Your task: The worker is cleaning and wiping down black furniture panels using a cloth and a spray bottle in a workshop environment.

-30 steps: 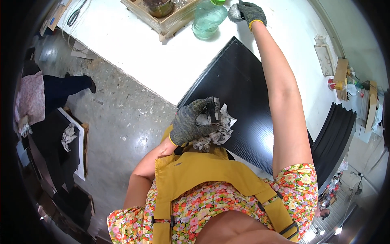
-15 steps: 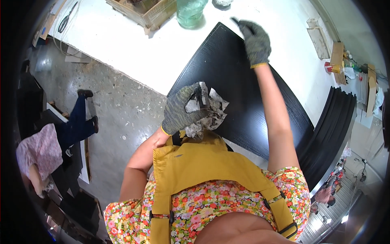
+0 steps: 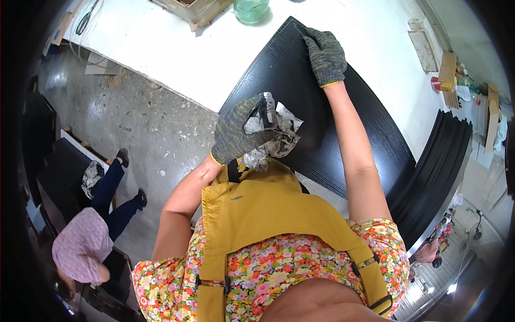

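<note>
My left hand [image 3: 236, 130], in a grey-green knit glove, is closed round a crumpled, black-stained white cloth or paper [image 3: 281, 140]. A small black-and-white piece [image 3: 266, 110] is gripped along with it; its exact kind does not show. They are held above the near left part of a glossy black wood-grain panel [image 3: 300, 102]. My right hand [image 3: 325, 56], gloved alike, is at the panel's far corner. Its fingers are pinched round a thin dark stick-like tool [image 3: 300, 30], whose tip points at the panel's surface near that corner.
The panel lies on a white worktable [image 3: 177, 64]. A wooden box [image 3: 206, 13] and a green glass jar [image 3: 251, 11] stand at the far side. Stacked black strips [image 3: 434, 172] are at the right. Another person [image 3: 83, 244] is at the left, beside dark panels.
My right hand has moved left and down onto the panel's far corner with the thin tool. My left hand keeps its hold. The other person has shifted nearer.
</note>
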The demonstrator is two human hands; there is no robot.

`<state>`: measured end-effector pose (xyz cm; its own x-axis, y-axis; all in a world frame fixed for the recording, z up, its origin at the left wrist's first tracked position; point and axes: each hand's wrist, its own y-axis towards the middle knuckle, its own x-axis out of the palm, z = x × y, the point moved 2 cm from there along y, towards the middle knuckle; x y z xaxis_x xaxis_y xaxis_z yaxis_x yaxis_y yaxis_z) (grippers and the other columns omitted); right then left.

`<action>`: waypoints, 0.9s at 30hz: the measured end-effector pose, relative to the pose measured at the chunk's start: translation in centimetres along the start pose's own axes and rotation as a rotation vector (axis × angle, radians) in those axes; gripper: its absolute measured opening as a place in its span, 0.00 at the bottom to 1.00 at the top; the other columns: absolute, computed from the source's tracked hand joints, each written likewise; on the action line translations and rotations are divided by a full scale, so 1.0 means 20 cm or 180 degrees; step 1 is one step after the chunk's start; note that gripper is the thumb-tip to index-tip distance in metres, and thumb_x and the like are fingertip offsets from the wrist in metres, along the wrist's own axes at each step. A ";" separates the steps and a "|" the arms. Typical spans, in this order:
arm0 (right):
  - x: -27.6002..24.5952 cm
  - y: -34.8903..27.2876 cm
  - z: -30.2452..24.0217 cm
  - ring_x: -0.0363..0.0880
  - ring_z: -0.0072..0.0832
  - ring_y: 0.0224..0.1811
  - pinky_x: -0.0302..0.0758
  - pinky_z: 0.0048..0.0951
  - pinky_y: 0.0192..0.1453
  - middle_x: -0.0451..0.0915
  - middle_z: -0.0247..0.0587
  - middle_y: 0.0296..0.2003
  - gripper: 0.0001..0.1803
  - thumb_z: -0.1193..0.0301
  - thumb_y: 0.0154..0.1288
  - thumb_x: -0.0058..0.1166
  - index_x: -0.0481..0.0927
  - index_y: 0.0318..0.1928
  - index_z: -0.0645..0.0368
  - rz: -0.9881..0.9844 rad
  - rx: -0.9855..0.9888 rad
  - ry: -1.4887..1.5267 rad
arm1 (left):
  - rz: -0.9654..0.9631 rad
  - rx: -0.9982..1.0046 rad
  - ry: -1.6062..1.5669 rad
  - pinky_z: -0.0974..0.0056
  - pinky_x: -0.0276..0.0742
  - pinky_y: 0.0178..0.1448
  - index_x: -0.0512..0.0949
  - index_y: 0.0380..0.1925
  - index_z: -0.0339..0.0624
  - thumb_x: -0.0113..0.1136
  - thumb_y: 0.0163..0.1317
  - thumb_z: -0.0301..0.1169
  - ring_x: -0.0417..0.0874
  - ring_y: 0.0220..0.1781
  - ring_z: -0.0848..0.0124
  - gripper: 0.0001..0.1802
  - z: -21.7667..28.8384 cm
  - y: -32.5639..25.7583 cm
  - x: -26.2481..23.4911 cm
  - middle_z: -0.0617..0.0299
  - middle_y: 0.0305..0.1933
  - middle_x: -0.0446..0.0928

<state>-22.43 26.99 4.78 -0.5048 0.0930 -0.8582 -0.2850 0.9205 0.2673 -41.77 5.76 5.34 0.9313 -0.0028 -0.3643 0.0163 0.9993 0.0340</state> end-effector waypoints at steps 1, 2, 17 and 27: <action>-0.02 0.01 -0.02 0.81 0.40 0.47 0.75 0.36 0.55 0.83 0.44 0.43 0.14 0.65 0.65 0.58 0.85 0.49 0.53 -0.0228 -0.0141 0.0183 | 0.0010 0.0003 -0.0049 0.58 0.76 0.60 0.76 0.59 0.43 0.76 0.47 0.39 0.82 0.55 0.60 0.37 0.00 0.00 0.00 0.54 0.55 0.80; -0.02 0.00 -0.01 0.81 0.40 0.47 0.75 0.36 0.55 0.83 0.44 0.43 0.14 0.65 0.65 0.58 0.85 0.49 0.53 -0.0233 -0.0145 0.0180 | 0.0020 0.0006 -0.0097 0.58 0.76 0.60 0.76 0.59 0.43 0.76 0.47 0.39 0.82 0.55 0.60 0.37 -0.01 0.00 0.00 0.54 0.55 0.80; 0.03 0.06 0.03 0.79 0.41 0.50 0.73 0.40 0.59 0.81 0.45 0.46 0.17 0.59 0.68 0.53 0.83 0.53 0.49 -0.0149 -0.0064 0.0012 | 0.0038 0.0038 -0.0124 0.60 0.77 0.56 0.76 0.55 0.40 0.78 0.45 0.32 0.82 0.51 0.64 0.34 -0.02 -0.01 0.02 0.56 0.50 0.81; 0.01 0.08 0.04 0.80 0.41 0.49 0.74 0.36 0.57 0.82 0.45 0.44 0.17 0.62 0.66 0.57 0.84 0.52 0.52 -0.0366 -0.0175 0.0297 | 0.0118 0.0107 0.0252 0.60 0.76 0.57 0.76 0.55 0.40 0.76 0.46 0.35 0.82 0.52 0.63 0.34 -0.01 -0.01 0.01 0.55 0.49 0.81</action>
<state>-22.24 28.77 4.67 -0.5391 -0.0497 -0.8408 -0.3880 0.9007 0.1955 -41.65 5.52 5.09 0.8998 0.0384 -0.4347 -0.0042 0.9968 0.0795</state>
